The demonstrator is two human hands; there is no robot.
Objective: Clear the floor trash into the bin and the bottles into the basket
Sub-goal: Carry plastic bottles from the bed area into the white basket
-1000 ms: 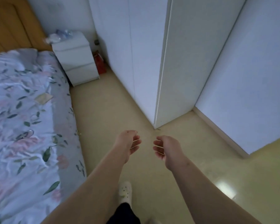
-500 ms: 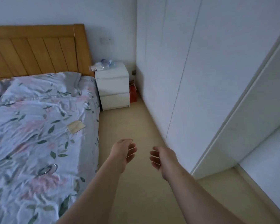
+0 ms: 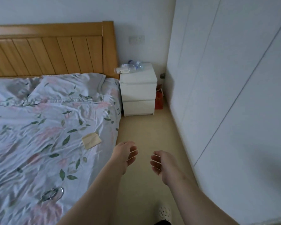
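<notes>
My left hand [image 3: 125, 155] and my right hand [image 3: 162, 164] hang in front of me over the beige floor, palms facing each other, fingers loosely curled and apart, nothing in either. Far ahead, clear plastic bottles [image 3: 133, 66] lie on their sides on top of a white nightstand [image 3: 139, 93], together with crumpled white wrapping [image 3: 121, 70]. A red bag [image 3: 159, 99] stands on the floor between the nightstand and the wardrobe. No bin or basket shows in this view.
A bed [image 3: 47, 127] with a floral cover and a wooden headboard [image 3: 52, 51] fills the left. On it lie a beige paper [image 3: 91, 140] and a metal ring object [image 3: 53, 194]. White wardrobe doors [image 3: 225, 95] wall the right. A narrow floor aisle [image 3: 144, 130] runs between them.
The view has swung left and up from the wardrobe corner to the bed, headboard and nightstand. Both hands keep their open pose in front of me.
</notes>
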